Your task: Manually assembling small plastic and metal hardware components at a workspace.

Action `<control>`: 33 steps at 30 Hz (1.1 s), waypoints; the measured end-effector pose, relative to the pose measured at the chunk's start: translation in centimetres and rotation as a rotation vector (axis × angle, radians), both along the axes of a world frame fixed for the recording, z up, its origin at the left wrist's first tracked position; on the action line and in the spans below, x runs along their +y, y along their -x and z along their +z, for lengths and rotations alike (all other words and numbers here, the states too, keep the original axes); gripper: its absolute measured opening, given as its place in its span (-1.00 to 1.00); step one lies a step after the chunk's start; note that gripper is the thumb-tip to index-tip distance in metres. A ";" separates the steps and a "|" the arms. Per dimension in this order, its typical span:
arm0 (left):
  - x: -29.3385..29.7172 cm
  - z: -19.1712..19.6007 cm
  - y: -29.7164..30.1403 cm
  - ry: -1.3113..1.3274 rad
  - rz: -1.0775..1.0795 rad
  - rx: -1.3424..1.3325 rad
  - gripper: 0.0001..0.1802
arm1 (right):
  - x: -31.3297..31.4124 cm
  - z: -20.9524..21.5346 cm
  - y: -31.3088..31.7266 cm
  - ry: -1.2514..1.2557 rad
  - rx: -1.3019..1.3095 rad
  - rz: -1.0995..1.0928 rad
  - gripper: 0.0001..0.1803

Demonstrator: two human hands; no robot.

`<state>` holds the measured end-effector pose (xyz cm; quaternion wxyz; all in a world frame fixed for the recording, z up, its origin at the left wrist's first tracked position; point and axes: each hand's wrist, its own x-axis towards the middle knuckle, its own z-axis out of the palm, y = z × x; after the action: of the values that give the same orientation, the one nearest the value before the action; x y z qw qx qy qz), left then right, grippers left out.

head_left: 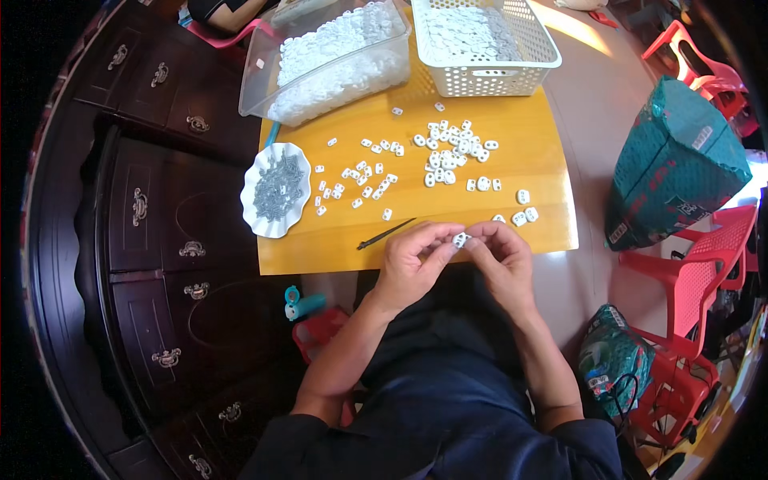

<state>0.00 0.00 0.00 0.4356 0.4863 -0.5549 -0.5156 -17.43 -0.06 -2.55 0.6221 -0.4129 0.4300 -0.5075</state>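
Observation:
My left hand and my right hand meet just below the front edge of a small yellow table. Together they pinch one small white plastic piece between their fingertips. Many more small white pieces lie scattered over the tabletop, with a few close to my right hand. A thin dark tool lies on the table just left of my left hand. A white scalloped plate at the table's left edge holds a heap of small grey metal parts.
At the back stand a clear plastic bin and a white perforated basket, both filled with white pieces. A dark wooden cabinet runs along the left. Green sacks and red plastic chairs stand on the right.

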 end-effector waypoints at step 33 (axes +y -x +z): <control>-1.6 1.9 1.6 0.556 -0.067 -0.597 -0.66 | -0.3 0.3 1.2 -0.335 -0.273 0.087 -0.83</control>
<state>-1.57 -1.57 1.88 0.3533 0.4598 -0.7908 -0.1962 -18.63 -0.41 -2.28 0.7558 -0.2493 0.4016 -0.4531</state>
